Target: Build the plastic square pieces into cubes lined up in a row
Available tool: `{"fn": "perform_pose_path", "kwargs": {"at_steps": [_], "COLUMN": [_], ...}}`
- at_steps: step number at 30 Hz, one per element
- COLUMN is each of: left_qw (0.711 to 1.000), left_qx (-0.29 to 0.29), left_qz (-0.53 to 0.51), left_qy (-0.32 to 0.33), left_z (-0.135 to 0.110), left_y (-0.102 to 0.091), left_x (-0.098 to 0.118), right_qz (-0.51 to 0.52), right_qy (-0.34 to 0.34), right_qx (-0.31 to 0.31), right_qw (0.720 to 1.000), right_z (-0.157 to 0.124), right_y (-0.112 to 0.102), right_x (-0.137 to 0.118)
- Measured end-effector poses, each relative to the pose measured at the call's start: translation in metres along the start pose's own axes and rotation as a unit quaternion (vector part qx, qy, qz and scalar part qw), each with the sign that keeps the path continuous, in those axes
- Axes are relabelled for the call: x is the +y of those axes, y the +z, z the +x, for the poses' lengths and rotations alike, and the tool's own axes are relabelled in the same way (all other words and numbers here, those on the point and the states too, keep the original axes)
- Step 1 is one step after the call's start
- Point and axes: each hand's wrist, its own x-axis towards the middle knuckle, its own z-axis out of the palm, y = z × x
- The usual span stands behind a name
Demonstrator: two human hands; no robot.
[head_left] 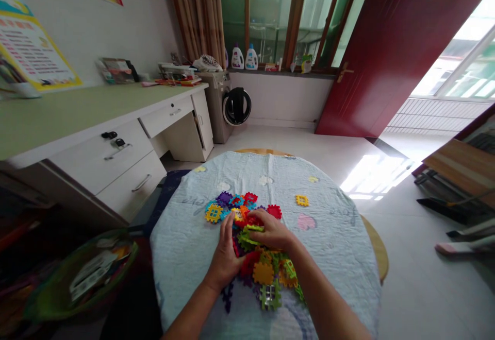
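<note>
Plastic tiles, square, notched along their edges and brightly coloured, lie before you in a loose heap at the near middle of the pale blue patterned tablecloth. Nearest you are a dark purple notched strip, a green square tile with a window-like centre and a solid orange square tile.

Your left hand cups the heap's left side, thumb well apart from the fingers; you may have a piece between them, but I cannot tell. Your right hand arches over the top, fingers curled above red pieces, thumb against a lime-green notched piece; whether it pinches that piece is hidden.

The handling looks far from finished: most tiles overlap at odd angles, and no completed shape shows. Some under your hands may be joined; your fingers cover the edges.

Beyond your hands, a yellow square tile with a four-pane window, a purple tile and a solid red tile fringe the heap. A small yellow square frame lies by itself to the right.
</note>
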Motion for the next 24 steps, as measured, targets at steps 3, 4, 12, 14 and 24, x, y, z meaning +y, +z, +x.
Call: {"fn": "perform_pose_path", "kwargs": {"at_steps": [3,4,12,14,24], "left_qw": [0.993,0.988,0.967,0.957,0.944], "left_qx": [-0.063,-0.081,-0.016,-0.034,-0.196], "left_qz": [0.036,0.051,0.245,0.287,0.265], "left_qy": [0.088,0.119,0.073,0.008,-0.013], "left_z": [0.007,0.010,0.086,0.107,0.094], "left_y": [0.001,0.002,-0.013,-0.021,-0.028], "left_x": [0.007,0.009,-0.007,-0.020,-0.021], "right_qz": [-0.006,-0.008,-0.024,-0.018,-0.165], "right_qy": [-0.010,0.011,0.195,0.206,0.160], "right_qx": [0.030,0.051,0.334,0.325,0.226], "right_qw": [0.999,0.999,0.922,0.923,0.947], "right_z": [-0.021,-0.028,-0.089,-0.108,-0.125], "right_y": [-0.004,-0.008,-0.039,-0.034,0.042], "right_x": [-0.002,0.001,0.054,0.062,0.049]}}
